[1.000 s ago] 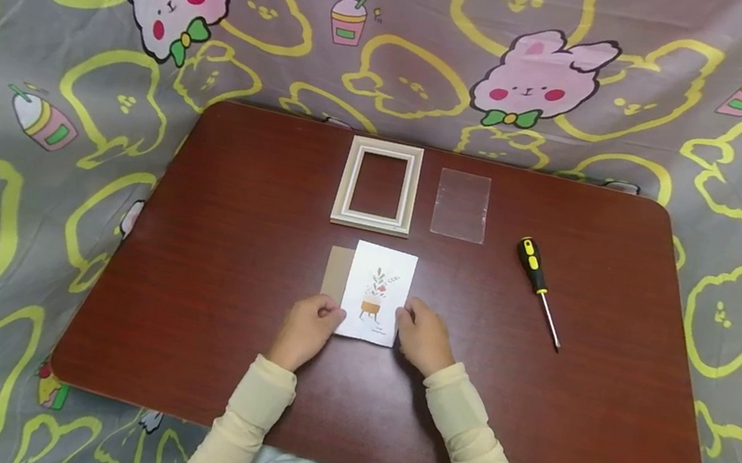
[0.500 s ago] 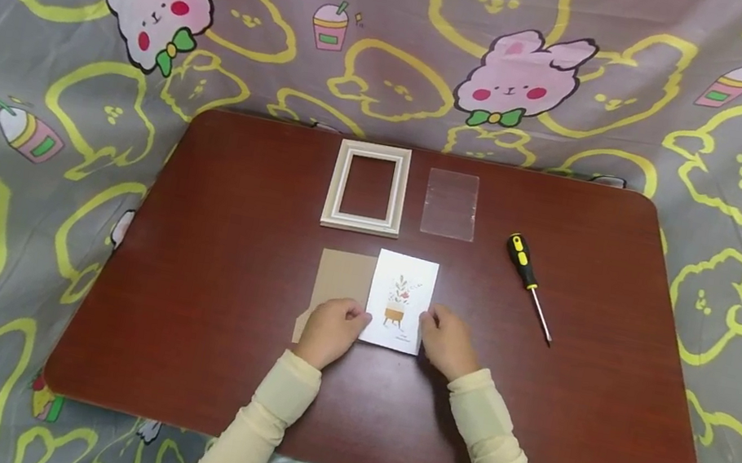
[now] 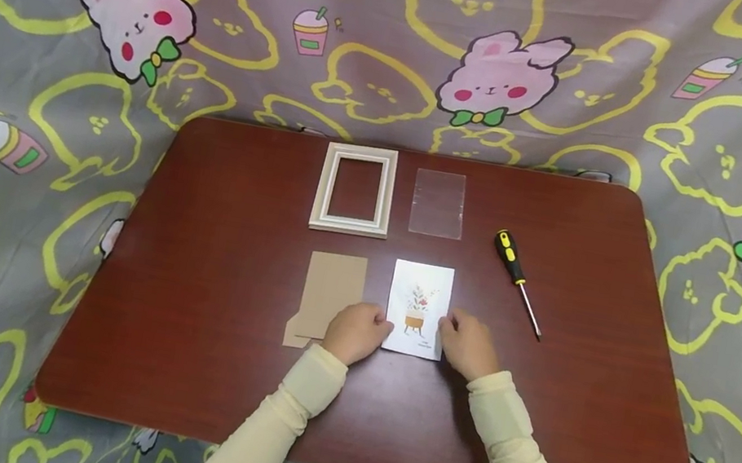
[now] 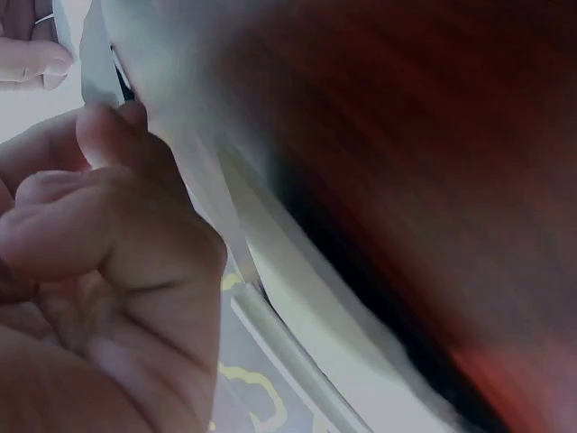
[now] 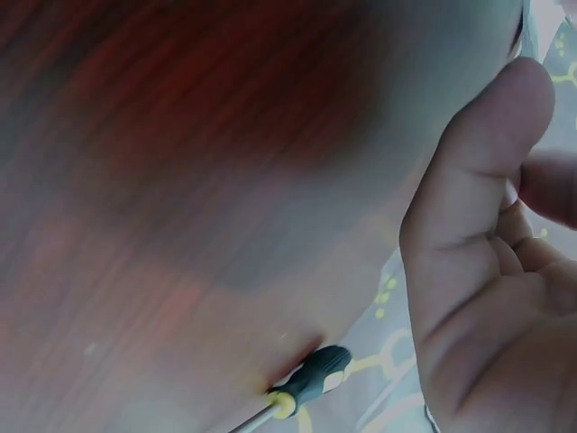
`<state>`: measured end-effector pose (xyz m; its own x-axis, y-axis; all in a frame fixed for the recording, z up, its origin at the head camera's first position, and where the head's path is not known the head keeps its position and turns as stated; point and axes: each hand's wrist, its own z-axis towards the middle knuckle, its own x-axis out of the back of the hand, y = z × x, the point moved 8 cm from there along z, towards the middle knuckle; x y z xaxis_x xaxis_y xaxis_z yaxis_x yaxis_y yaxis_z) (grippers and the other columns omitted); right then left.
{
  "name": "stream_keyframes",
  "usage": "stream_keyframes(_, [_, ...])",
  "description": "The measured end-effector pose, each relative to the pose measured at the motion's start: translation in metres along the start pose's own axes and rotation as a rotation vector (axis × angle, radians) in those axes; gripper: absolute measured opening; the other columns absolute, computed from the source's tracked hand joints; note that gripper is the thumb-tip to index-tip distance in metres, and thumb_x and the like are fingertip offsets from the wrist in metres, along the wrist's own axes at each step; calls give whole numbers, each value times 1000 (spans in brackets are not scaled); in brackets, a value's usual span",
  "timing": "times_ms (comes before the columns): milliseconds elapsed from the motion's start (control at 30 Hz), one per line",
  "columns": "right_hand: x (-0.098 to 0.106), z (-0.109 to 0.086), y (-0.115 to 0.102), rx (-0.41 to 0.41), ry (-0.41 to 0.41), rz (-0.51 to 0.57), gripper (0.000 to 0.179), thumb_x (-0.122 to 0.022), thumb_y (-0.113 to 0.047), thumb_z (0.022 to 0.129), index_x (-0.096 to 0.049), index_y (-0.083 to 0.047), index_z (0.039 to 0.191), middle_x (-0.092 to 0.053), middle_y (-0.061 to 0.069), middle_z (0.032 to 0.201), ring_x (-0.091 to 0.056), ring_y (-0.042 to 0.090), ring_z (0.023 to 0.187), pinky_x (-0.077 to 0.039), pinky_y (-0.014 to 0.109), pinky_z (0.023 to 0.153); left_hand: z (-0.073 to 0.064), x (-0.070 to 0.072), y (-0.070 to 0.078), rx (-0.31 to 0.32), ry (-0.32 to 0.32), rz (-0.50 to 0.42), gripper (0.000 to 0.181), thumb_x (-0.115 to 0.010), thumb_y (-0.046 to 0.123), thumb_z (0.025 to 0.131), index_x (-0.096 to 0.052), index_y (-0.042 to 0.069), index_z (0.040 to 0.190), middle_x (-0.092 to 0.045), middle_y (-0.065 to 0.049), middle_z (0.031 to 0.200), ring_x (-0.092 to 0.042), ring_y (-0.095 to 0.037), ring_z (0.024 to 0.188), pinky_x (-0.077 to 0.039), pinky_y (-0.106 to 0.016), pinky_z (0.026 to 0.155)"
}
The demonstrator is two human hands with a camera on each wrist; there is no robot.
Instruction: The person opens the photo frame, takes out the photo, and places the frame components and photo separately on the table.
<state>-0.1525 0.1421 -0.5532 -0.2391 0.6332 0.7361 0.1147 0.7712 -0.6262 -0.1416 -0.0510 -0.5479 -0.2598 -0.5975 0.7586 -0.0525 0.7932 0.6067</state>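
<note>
A white picture card [image 3: 418, 302] printed with a potted plant lies in front of the person, its lower part between the two hands. The left hand [image 3: 356, 332] pinches its lower left edge with thumb and curled fingers. On the opposite side the right hand [image 3: 468, 346] pinches the lower right edge. Left of the card is a brown backing board [image 3: 334, 287], with a small piece sticking out at its lower left. In the left wrist view the curled left hand [image 4: 117, 234] shows; in the right wrist view, the right hand's thumb [image 5: 487, 135].
A cream picture frame [image 3: 325, 186] lies at the back of the brown table [image 3: 199, 276]. Right of it is a clear plastic sheet [image 3: 439, 204]. Farther right lies a black and yellow screwdriver [image 3: 508, 257]. A patterned cloth [image 3: 376, 34] hangs behind the table.
Both hands have moved the card to the right, off the brown backing board, which now shows nearly whole. The head view has shifted slightly.
</note>
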Motion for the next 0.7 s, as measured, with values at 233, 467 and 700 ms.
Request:
stream_keyframes(233, [5, 3, 13, -19, -6, -20, 27, -49, -17, 101, -56, -7, 77, -52, 7, 65, -51, 23, 59, -41, 35, 53, 9, -15, 8, 11, -35, 78, 43, -66, 23, 93, -44, 17, 58, -38, 4, 55, -37, -14, 50, -31, -29, 47])
stream_keyframes(467, [7, 9, 17, -18, -18, -49, 26, -49, -17, 99, -56, -6, 77, -54, 8, 63, -53, 24, 55, -43, 36, 52, 14, -21, 12, 31, -53, 106, 43, -65, 22, 93, -44, 17, 56, -39, 4, 53, -37, -14, 48, -31, -29, 46])
stream_keyframes(700, [9, 11, 15, 9, -5, -92, 28, -49, -14, 96, -52, -8, 68, -52, 8, 61, -50, 27, 59, -40, 40, 56, 15, -22, 17, 30, -64, 136, 43, -66, 21, 92, -45, 17, 55, -39, 4, 53, -37, -13, 49, -32, -30, 46])
